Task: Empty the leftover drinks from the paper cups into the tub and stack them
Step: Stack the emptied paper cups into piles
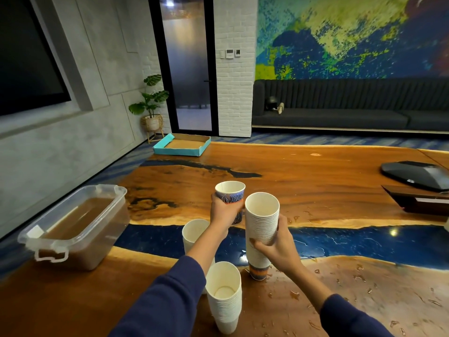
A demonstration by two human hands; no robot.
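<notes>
From where the person stands at the table (303, 181), the tub (73, 227) sits at the near left corner, lid off, holding brown liquid. To the right of the tub, the left hand (222, 214) is curled round a patterned cup (230, 193), held upright above the table; I cannot see into it. Just right of that cup, the right hand (279, 242) grips a tall stack (261, 229) of white cups around its middle, the stack's base down by the tabletop, though I can't tell if it touches. Two more stacks stand right of the tub: the far stack (193, 233) is partly hidden behind the left arm, the near stack (224, 295) is closest to the person. Drops of liquid spot the wood right of the held stack. Far beyond the tub, a teal tray (182, 144) lies at the table's end.
</notes>
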